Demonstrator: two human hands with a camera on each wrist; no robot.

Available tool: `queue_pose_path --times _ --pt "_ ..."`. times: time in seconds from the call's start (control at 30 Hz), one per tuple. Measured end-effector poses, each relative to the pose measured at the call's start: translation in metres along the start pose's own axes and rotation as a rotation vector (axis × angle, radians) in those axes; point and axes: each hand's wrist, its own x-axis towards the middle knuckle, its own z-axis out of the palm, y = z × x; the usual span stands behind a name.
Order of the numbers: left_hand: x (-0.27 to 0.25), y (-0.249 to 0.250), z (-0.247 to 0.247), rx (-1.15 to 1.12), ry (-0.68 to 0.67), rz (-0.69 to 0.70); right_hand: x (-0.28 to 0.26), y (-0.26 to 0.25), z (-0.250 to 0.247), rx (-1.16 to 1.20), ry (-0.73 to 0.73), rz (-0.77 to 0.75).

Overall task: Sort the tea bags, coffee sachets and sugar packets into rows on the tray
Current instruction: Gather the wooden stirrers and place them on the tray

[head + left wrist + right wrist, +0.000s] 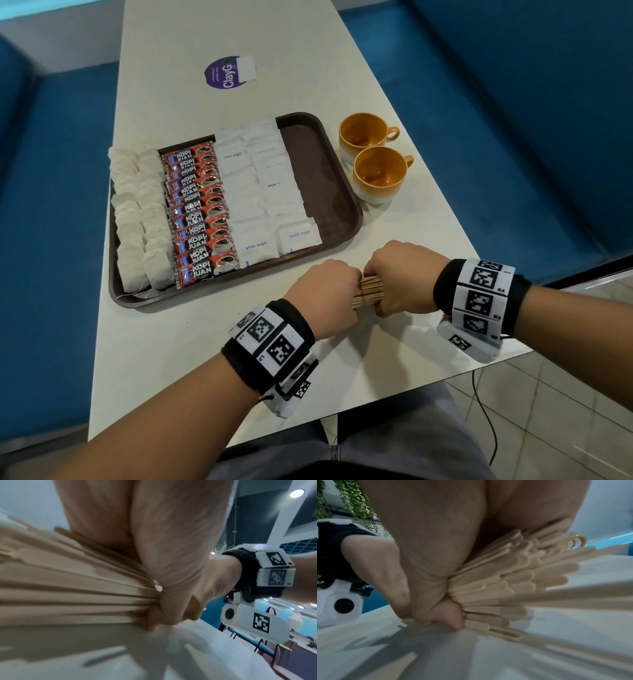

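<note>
My left hand [323,296] and right hand [402,279] both grip one bundle of wooden stir sticks [368,291], fingers curled around it, low on the bench [205,342], just near of the tray [322,164]. On the tray, from left to right: tea bags [140,212] in 2 rows, coffee sachets [202,216] in 1 row, sugar packets [263,192] in 2 rows. Right of tray stand 2 orange cups [373,157].

On the tray [329,192], mid-frame, tea bags [140,216] lie leftmost, coffee sachets [202,212] beside them, sugar packets [263,195] to their right. Two cups [373,157] stand right of the tray.
</note>
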Motion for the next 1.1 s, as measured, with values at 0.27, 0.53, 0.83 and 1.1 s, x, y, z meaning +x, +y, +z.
queue_pose_path --times 0.27,0.53,0.83,1.1 --pt "-0.001 -0.003 -0.003 -0.076 -0.028 -0.009 0.002 -0.002 -0.005 -0.041 0.015 0.013" --pt "-0.009 -0.013 -0.024 -0.082 -0.064 -0.003 0.001 -0.013 -0.023 -0.037 0.002 -0.033" --pt "-0.042 -0.045 -0.039 -0.464 0.065 -0.104 0.005 -0.041 -0.063 -0.088 0.226 -0.223" --pt "-0.073 -0.072 -0.034 -0.886 0.138 -0.187 0.001 -0.049 -0.095 0.669 0.598 -0.280"
